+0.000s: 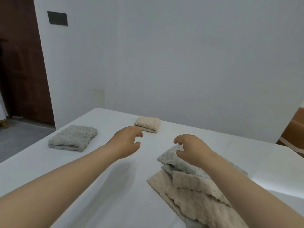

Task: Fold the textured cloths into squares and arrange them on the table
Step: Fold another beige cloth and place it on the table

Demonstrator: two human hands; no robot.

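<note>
A folded grey cloth (73,137) lies at the left of the white table (115,186). A folded beige cloth (147,124) sits near the far edge. At the right front lies a pile of unfolded cloths: a grey one (174,159) on top, beige ones (194,191) under it. My left hand (126,140) hovers over the table just in front of the folded beige cloth, fingers apart and holding nothing. My right hand (191,148) is over the far corner of the top grey cloth, fingers curled and spread, thumb close to the cloth.
A white wall stands right behind the table's far edge. A brown door (21,63) and grey floor are at the left. A brown box with a white stripe (292,134) is at the right beyond the table.
</note>
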